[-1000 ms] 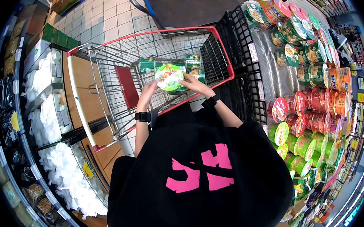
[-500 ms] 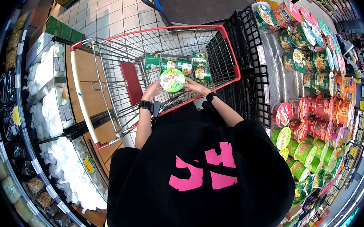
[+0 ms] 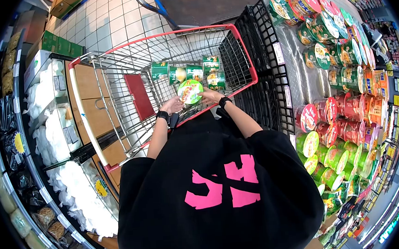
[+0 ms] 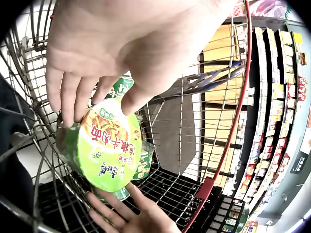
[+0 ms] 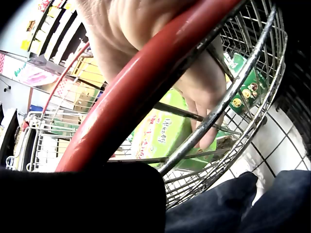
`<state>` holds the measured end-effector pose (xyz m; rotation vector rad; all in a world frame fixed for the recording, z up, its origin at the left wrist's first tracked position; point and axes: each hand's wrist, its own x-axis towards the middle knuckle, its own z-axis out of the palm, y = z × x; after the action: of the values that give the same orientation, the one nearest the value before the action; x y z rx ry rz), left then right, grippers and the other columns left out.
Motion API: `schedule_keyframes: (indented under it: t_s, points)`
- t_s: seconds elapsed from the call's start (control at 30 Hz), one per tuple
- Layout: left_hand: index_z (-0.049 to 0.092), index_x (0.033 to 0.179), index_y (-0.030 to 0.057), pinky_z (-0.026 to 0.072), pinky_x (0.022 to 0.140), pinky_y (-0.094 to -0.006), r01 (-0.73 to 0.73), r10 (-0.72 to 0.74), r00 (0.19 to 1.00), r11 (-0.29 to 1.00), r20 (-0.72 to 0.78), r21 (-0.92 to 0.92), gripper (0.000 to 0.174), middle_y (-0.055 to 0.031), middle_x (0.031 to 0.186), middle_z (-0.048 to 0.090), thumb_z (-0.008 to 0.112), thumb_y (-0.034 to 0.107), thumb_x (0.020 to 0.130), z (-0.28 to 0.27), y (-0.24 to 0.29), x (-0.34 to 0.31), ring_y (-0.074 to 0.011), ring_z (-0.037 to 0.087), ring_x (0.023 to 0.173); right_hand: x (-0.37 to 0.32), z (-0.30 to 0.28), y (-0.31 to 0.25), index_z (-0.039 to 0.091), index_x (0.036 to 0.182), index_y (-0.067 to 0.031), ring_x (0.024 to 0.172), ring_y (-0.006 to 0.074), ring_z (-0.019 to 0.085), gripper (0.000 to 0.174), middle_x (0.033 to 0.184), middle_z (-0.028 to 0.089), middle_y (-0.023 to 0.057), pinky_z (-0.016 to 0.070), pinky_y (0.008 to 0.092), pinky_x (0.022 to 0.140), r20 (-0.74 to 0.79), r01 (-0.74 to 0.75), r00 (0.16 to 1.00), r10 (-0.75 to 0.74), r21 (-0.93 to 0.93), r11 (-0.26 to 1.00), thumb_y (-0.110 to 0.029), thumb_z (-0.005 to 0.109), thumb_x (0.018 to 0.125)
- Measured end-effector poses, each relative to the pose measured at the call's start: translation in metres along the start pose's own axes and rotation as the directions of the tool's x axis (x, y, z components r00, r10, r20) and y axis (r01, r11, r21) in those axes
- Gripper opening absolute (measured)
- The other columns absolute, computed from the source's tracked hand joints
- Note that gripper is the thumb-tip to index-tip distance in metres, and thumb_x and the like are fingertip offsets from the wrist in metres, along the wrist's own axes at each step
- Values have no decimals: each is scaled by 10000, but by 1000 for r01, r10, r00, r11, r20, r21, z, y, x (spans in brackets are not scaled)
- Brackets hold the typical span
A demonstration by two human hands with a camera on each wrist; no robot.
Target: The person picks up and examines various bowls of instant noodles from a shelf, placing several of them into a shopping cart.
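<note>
In the head view, a lime-green instant noodle bowl (image 3: 190, 92) is inside the shopping cart (image 3: 137, 98), close to its near side, printed lid facing up. My left hand (image 3: 174, 105) is at its left side. The left wrist view shows that thumb by the lid (image 4: 109, 145) edge and the fingers down the side. On the other side my right hand (image 3: 212, 96) grips it, fingers (image 5: 206, 131) bent along the wall in the right wrist view. Several dark green noodle cups (image 3: 194, 72) stand just beyond the bowl. The bowl's underside is hidden.
The cart's red rim (image 5: 131, 92) crosses in front of my right hand. A display of stacked noodle bowls (image 3: 336, 159) runs along the right, beside black crates (image 3: 265, 101). Shelves with white bags (image 3: 82, 197) stand left. A dark platform trolley (image 3: 205, 6) is beyond the cart.
The bowl and both hands have shifted toward the cart's near side, leaving more of the dark green cups in sight. My left hand sits lower beside the bowl.
</note>
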<state>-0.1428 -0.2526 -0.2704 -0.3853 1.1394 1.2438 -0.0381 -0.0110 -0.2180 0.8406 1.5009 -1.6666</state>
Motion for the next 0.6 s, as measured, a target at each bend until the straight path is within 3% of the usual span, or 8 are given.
schedule_keyframes:
  t_s: [0.1,0.17,0.3,0.53,0.6]
  points:
    - [397,1303,55,381,986,-397,6,-2,998,998,-65,66,629,-154,1352,427,583,452,852,5,0,8,-250,525,1136,-3,-1,-5,73,1471,-204,1095,348,548,811,1304,440,251,469,468,910,1,-33,999,33,27,999,-356,590,866]
    - [392,1310,66,370,993,-402,-12,15,998,998,-53,54,625,-143,1361,421,579,446,851,10,3,9,-253,509,1154,-18,0,-15,79,1449,-90,1171,335,504,776,1328,409,275,440,459,969,-2,-41,999,41,21,999,-336,568,899]
    - [380,1327,77,357,1000,-411,-5,12,997,996,-77,88,631,-125,1379,408,582,433,847,21,9,9,-264,505,1155,-14,-1,-11,94,1441,-91,1146,342,524,742,1331,411,270,438,469,963,-20,-30,999,32,67,997,-323,555,908]
    - [308,1377,67,325,1016,-410,-52,58,996,995,-73,84,732,-166,1436,297,590,469,835,30,14,17,-272,447,1205,1,-4,0,143,1412,-52,1096,325,556,708,1301,437,268,448,463,944,-28,-23,999,25,69,997,-309,561,903]
    - [299,1381,51,321,1011,-399,-71,74,996,994,-41,84,730,-191,1431,285,567,469,846,28,13,22,-269,399,1236,4,-5,2,114,1419,-17,1051,306,576,776,1274,458,260,482,448,866,-39,1,999,0,37,999,-321,581,880]
